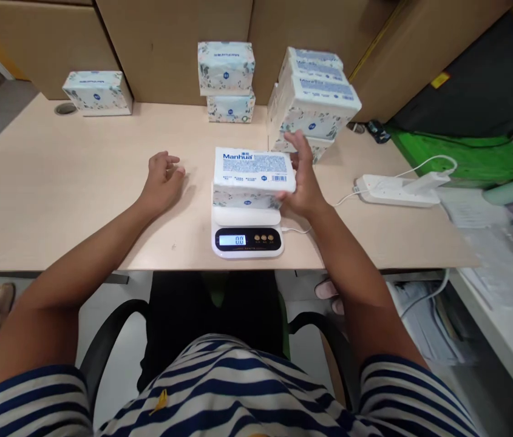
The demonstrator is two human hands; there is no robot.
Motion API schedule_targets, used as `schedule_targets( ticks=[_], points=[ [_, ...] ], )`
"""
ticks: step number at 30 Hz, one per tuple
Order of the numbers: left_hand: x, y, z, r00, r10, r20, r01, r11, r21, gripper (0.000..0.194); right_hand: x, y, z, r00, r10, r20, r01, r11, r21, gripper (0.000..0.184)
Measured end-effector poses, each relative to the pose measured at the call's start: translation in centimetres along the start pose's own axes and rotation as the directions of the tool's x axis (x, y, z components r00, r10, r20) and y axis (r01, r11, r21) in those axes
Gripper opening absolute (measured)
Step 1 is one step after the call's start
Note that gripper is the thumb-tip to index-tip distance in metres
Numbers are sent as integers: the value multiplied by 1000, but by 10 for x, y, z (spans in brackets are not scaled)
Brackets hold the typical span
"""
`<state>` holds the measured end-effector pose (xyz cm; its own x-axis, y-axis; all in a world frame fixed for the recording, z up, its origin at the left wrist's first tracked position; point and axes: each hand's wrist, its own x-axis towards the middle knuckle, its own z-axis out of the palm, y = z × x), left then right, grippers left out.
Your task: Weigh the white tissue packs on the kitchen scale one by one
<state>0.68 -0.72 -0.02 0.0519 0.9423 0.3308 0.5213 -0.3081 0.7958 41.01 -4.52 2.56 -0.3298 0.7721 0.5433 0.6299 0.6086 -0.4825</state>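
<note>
My right hand grips the right end of a white and blue Manhua tissue pack, which sits over the platform of a small white digital scale. The scale's display reads 0.0. Whether the pack rests fully on the platform I cannot tell. My left hand lies on the table to the left of the scale, fingers loosely curled, holding nothing.
More tissue packs stand at the table's back: one at far left, a stack of two in the middle, a stack at right. A white power strip with cable lies right. Cardboard boxes line the back edge.
</note>
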Motion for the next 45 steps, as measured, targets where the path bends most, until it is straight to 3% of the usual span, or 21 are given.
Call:
schedule_targets(
  ticks=[3,7,12,16,18,23,26,29,33,36,39,40,41,43,45],
  points=[
    [-3,12,-2,998,-62,-15,62,998,10,35,-2,-14,2,994,-105,-19,105,994,-3,128],
    [-6,24,-4,991,-135,-12,135,991,-19,35,16,-24,12,997,-76,28,75,997,29,102],
    [-9,34,-6,985,-175,4,175,981,-85,34,89,-23,24,974,62,218,-66,998,12,107],
    [-13,35,-7,982,-187,1,185,975,-126,32,144,-16,39,907,231,353,-137,953,-270,91],
    [-14,34,-8,983,-186,8,185,972,-142,32,159,-15,48,896,294,333,-157,911,-382,84],
    [-14,38,-10,982,-186,26,188,974,-123,31,169,-19,64,894,367,258,-209,849,-485,79],
    [-13,41,-10,982,-187,24,189,975,-117,31,170,-25,64,900,368,235,-197,822,-534,71],
    [-13,44,-10,980,-196,28,198,974,-114,30,174,-32,63,918,343,199,-173,797,-578,51],
    [-14,45,-12,978,-206,40,209,973,-97,31,166,-44,59,939,313,147,-164,777,-608,51],
    [-15,41,-14,981,-189,32,191,977,-92,33,141,-41,37,957,268,110,-149,781,-606,52],
    [-15,33,-15,992,-127,5,127,989,-72,34,109,-11,-25,972,201,-118,-231,761,-607,49],
    [-15,31,-15,995,-103,-7,103,993,-56,34,101,6,-53,943,221,-248,-329,731,-598,47],
    [-15,28,-15,996,-83,-20,82,996,-39,34,94,27,-83,881,271,-388,-460,684,-567,48],
    [-15,24,-16,997,-57,-42,57,998,-11,35,86,77,-138,696,437,-570,-714,508,-481,50],
    [-15,22,-17,997,-42,-63,43,999,12,37,81,131,-178,590,651,-476,-797,377,-472,54]
  ],
)
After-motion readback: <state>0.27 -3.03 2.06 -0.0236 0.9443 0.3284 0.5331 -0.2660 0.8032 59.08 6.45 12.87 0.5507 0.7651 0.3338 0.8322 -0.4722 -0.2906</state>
